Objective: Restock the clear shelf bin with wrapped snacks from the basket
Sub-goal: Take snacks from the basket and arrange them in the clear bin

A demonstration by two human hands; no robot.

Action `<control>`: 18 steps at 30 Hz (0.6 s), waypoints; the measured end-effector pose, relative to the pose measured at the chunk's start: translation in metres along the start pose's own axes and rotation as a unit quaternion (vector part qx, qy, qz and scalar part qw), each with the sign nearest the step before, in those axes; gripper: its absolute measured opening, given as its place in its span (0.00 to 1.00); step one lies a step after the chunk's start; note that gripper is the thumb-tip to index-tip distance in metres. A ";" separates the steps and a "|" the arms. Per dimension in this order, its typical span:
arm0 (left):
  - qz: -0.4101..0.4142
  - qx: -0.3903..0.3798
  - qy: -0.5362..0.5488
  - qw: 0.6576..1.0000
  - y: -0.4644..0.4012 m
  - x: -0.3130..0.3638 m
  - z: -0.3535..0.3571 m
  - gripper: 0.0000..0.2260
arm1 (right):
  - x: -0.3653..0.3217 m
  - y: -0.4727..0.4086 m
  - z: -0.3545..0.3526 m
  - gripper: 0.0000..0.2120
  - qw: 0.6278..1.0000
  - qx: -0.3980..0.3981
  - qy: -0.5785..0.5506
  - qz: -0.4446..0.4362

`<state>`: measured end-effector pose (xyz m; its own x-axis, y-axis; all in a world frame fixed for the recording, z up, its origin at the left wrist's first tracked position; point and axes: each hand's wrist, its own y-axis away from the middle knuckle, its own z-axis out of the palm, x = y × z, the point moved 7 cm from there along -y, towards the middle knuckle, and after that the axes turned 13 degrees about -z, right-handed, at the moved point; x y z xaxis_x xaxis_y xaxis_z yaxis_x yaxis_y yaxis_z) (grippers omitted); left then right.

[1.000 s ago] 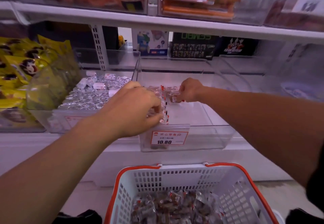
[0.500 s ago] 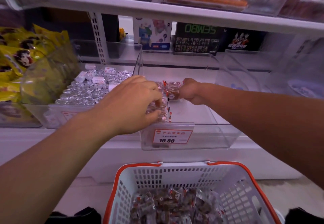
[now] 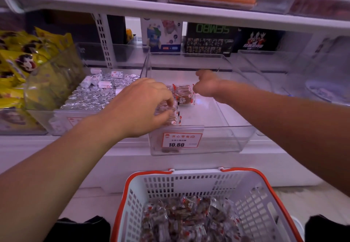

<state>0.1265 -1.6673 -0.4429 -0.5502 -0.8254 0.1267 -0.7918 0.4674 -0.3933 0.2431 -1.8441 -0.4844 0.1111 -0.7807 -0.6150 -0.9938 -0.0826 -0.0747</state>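
Basket: a white basket [image 3: 191, 188] with an orange rim sat at the bottom centre of the frame, nearest the viewer. A heap of wrapped snacks [image 3: 181, 217] lay in its bottom.

Clear shelf bin: the bin [image 3: 223, 139] stood just above the basket in the frame, on the white shelf, with a price label [image 3: 180, 140] reading 10.80 on its front wall. Most of its floor was bare.

Left hand: the left hand [image 3: 144, 105] reached in from the lower left, over the bin's front left corner. Its fingers and thumb pinched a row of clear-wrapped packets [image 3: 175, 116] against the left wall.

Snacks placed: a few packets [image 3: 184, 96] lay further in, in a line running front to back along the left wall, between the two hands.

Right hand: the right hand [image 3: 205, 84] came in from the right, deeper in the bin, at the far end of that line. Its fingers were curled; whether they held a packet cannot be told.

Key relation: the basket's supply lay below and nearer than both hands, so either hand would have to draw back and down. The left looked nearer.

Beyond: foil-wrapped sweets [image 3: 91, 96] filled the neighbouring bin at left, and boxed toys [image 3: 208, 39] stood behind.
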 end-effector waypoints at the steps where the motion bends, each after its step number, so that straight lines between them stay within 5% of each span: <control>1: 0.008 0.008 0.016 1.000 0.001 0.005 -0.004 0.04 | -0.014 0.010 -0.013 0.25 0.995 0.055 0.035 -0.070; 4: 0.070 0.120 0.052 0.989 0.015 0.032 -0.023 0.13 | -0.055 0.087 -0.050 0.09 0.893 0.297 0.088 -0.327; 6: 0.130 0.170 0.071 0.974 0.033 0.059 -0.022 0.17 | -0.048 0.153 -0.051 0.05 0.812 0.401 0.063 -0.420; 7: 0.156 0.162 0.076 0.971 0.042 0.072 -0.009 0.18 | -0.034 0.178 -0.043 0.05 0.799 0.423 0.043 -0.425; 9: 0.173 0.068 0.064 0.981 0.059 0.089 0.042 0.17 | 0.010 0.203 -0.014 0.06 0.835 0.425 -0.002 -0.350; 11: 0.086 -0.147 -0.009 0.985 0.078 0.083 0.118 0.12 | 0.061 0.211 0.037 0.08 0.910 0.351 -0.039 -0.215; 14: -0.093 -0.433 -0.055 0.895 0.149 0.049 0.219 0.08 | 0.132 0.243 0.128 0.08 0.985 0.148 -0.013 -0.087; 16: -0.219 -0.494 0.003 0.841 0.201 0.038 0.265 0.10 | 0.174 0.276 0.186 0.09 0.998 -0.032 0.035 -0.039; 18: -0.347 -0.514 0.067 0.782 0.251 0.037 0.305 0.28 | 0.219 0.315 0.235 0.23 0.972 -0.217 0.035 0.084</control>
<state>-0.0118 -1.6772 -0.8145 0.1373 -0.9848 0.1061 -0.6689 -0.0132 0.7432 -0.0440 -1.8955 -0.8270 -0.0378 -0.8447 -0.5339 -0.9091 -0.1927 0.3692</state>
